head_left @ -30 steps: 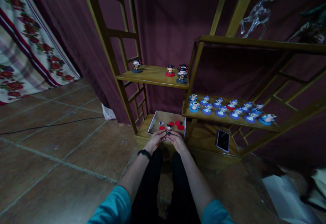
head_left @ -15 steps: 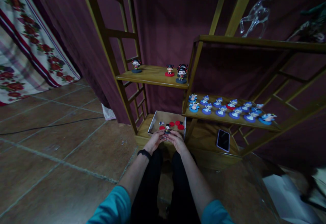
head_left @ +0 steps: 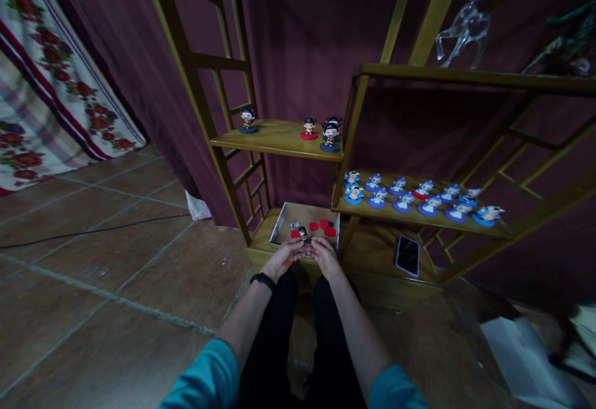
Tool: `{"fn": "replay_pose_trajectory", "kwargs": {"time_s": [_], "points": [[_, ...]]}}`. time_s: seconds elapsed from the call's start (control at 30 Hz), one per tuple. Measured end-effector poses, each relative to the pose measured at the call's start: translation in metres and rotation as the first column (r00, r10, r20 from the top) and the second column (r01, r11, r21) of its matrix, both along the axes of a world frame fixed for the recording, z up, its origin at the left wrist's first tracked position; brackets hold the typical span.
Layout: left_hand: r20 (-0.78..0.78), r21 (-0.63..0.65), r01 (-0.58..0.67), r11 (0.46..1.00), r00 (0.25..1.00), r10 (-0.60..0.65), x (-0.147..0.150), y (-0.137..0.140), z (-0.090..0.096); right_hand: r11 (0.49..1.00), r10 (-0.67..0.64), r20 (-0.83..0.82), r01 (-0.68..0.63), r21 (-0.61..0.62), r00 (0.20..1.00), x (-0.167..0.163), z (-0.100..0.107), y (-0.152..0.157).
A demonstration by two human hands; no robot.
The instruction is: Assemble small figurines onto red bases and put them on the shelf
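Observation:
Between my fingertips, above the near side of a shallow box, is a small black-haired figurine on a dark base. My left hand grips it from the left and my right hand from the right, both with fingers closed in. Inside the box lie several red discs, a small black-and-white piece and a dark piece at the right side. The underside of the figurine is hidden by my fingers.
On the upper left shelf stand several black-haired figurines. Two rows of blue and purple figurines fill the right shelf. A phone lies on the bottom board. Higher up stands a clear glass animal. A black cable crosses the floor.
The figurine in my hands has turned and shifted slightly to the left. My hands stay nearly in place, and the box has not moved.

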State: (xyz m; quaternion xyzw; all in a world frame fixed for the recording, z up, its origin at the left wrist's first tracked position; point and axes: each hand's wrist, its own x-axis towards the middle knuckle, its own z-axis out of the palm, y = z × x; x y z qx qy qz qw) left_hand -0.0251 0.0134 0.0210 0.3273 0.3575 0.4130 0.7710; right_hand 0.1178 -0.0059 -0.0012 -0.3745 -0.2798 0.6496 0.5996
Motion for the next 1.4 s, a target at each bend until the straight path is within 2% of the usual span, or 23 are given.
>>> {"fn": "replay_pose_trajectory", "kwargs": {"time_s": [0.4, 0.53, 0.73, 0.97, 1.1, 1.4], "points": [[0.057, -0.042, 0.09, 0.995, 0.994, -0.088, -0.001, -0.001, 0.003, 1.0, -0.007, 0.005, 0.007, 0.004, 1.0, 0.003, 0.005, -0.003], [0.043, -0.042, 0.075, 0.996, 0.996, -0.073, 0.0, -0.002, 0.005, 1.0, 0.022, 0.001, -0.022, 0.0, 1.0, 0.002, 0.009, -0.004], [-0.028, 0.047, -0.004, 0.999, 1.0, 0.005, 0.001, -0.004, 0.008, 0.999, 0.029, -0.008, -0.029, -0.022, 1.0, 0.002, 0.008, -0.002], [-0.053, 0.117, -0.097, 0.988, 0.993, 0.104, 0.006, -0.002, 0.0, 0.997, 0.066, -0.036, -0.067, -0.046, 0.997, 0.002, 0.003, 0.0], [-0.048, 0.154, -0.097, 0.983, 0.993, 0.106, 0.008, -0.001, -0.002, 0.997, 0.062, -0.058, -0.065, -0.048, 0.996, 0.001, 0.001, 0.0], [-0.037, 0.083, -0.09, 0.992, 0.995, 0.093, 0.002, -0.002, 0.0, 0.997, 0.019, -0.09, -0.026, -0.076, 0.996, 0.002, -0.001, 0.002]]}}
